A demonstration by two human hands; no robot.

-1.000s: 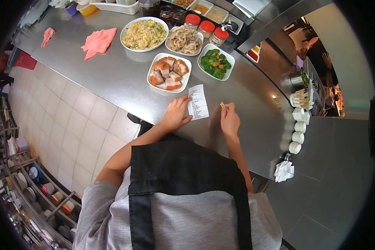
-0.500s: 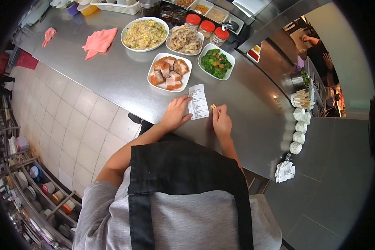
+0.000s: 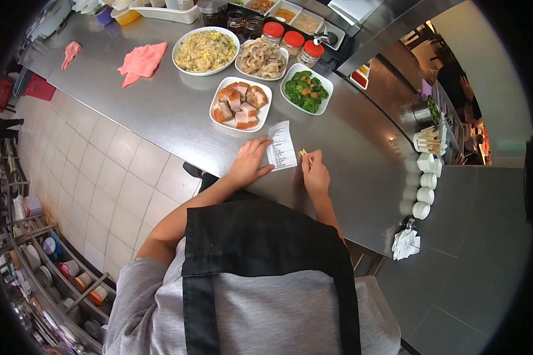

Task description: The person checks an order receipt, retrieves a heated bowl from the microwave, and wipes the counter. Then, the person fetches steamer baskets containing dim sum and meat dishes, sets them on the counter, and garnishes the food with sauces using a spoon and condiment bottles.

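Note:
A printed paper receipt [image 3: 283, 148] lies on the steel counter [image 3: 361, 171] in front of me. My left hand [image 3: 250, 162] rests flat at its left edge, fingers stretched out and touching the paper. Just right of the receipt, my right hand [image 3: 316, 173] is closed around a small tan wooden clothespin [image 3: 304, 154], whose tips point up and left. Beyond the paper stand a square plate of roast pork chunks [image 3: 241, 107] and a dish of green broccoli [image 3: 306, 89]. Farther back are a dish of pale sliced meat [image 3: 262, 59] and a plate of fried rice [image 3: 206, 52].
Red-lidded jars [image 3: 292, 42] line the back edge near ingredient trays [image 3: 307, 22]. Pink cloths [image 3: 142, 63] lie on the left. Stacked small white dishes [image 3: 424, 194] and a container of wooden sticks [image 3: 430, 142] edge the right side. Another person's arm shows beyond.
Both hands stay nearly where they were, at the receipt and on the clothespin. The receipt's lower edge sits very slightly higher. The view has shifted a little.

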